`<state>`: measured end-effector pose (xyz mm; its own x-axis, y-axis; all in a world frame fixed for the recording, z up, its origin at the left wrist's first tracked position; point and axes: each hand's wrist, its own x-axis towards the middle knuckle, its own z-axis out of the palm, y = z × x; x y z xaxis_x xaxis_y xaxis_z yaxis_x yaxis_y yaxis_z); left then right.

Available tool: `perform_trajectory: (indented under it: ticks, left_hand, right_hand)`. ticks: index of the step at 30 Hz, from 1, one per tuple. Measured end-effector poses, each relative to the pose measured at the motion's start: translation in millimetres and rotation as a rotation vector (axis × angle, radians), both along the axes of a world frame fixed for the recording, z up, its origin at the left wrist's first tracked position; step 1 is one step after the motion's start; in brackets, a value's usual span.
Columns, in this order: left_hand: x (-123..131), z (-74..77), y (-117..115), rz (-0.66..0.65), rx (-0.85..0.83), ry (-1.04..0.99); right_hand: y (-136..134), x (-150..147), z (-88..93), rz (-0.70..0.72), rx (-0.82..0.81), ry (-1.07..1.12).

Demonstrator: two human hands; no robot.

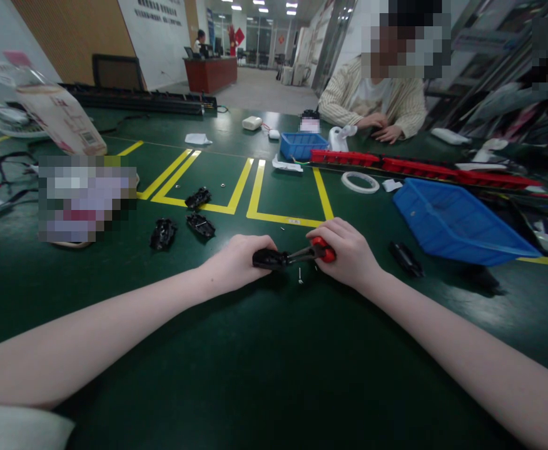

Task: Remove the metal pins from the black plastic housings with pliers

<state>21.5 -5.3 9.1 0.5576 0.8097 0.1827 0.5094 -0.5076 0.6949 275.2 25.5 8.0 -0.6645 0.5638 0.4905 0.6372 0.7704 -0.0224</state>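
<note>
My left hand (242, 259) is closed around a small black plastic part (268, 259), holding it just above the green table. In my right hand (346, 253) is a pair of pliers (308, 252) with red handles, and its metal jaws reach the right end of the black part. Whether the jaws grip the part or only touch it, I cannot tell. Below the pliers a small metal screw (301, 275) lies on the table. To the left of my hands are other black plastic parts, one by itself (163, 234) and two closer together (201, 225).
A blue bin (461, 222) stands at right, with another black part (406, 259) beside it. Behind are a tape roll (360, 182), red strips (419, 167) and a small blue bin (302, 145). At left a bottle (62, 115) leans. A person (372, 100) sits opposite.
</note>
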Motion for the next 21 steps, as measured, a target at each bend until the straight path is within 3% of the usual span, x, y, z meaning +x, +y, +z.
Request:
perform_trajectory:
  ticks: [8, 21]
  left_hand:
    - [3.1, 2.8, -2.6, 0.115, 0.028, 0.130]
    - [5.6, 6.6, -5.1, 0.070, 0.093, 0.301]
  right_hand:
    - [0.1, -1.6, 0.3, -0.067, 0.018, -0.017]
    - [-0.5, -4.5, 1.6, -0.165, -0.044, -0.098]
